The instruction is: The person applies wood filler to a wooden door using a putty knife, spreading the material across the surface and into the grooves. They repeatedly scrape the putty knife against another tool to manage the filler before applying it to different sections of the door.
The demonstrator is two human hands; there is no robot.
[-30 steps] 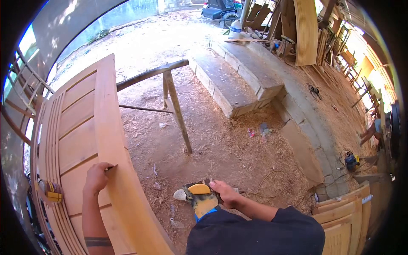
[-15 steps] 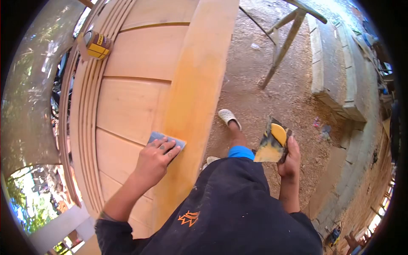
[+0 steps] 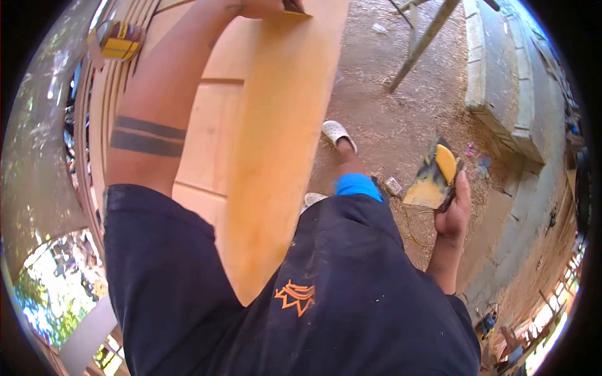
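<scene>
Far up the wooden door panel (image 3: 276, 138), my left hand (image 3: 266, 7) is cut off by the top edge of the view. Its fingers are closed on a putty spreader (image 3: 296, 14), whose edge lies against the wood with some yellow on it. A yellowish smear of putty (image 3: 266, 156) runs along the panel's wide border board. On my right, away from the panel, my right hand (image 3: 454, 210) grips a small dark putty board (image 3: 429, 172) by its edge. A thick yellow lump of putty (image 3: 446, 164) sits on this board, with thinner putty spread below it.
A yellow and brown tin (image 3: 120, 41) stands at the panel's left side. Beyond the panel, a wooden trestle leg (image 3: 423, 47) rises from the shaving-strewn ground. Concrete blocks (image 3: 501, 81) line the right. A small box (image 3: 394, 185) lies near my foot.
My left hand has swept far up along the border board with the spreader. My right hand has shifted a little right and up, still holding the putty board.
</scene>
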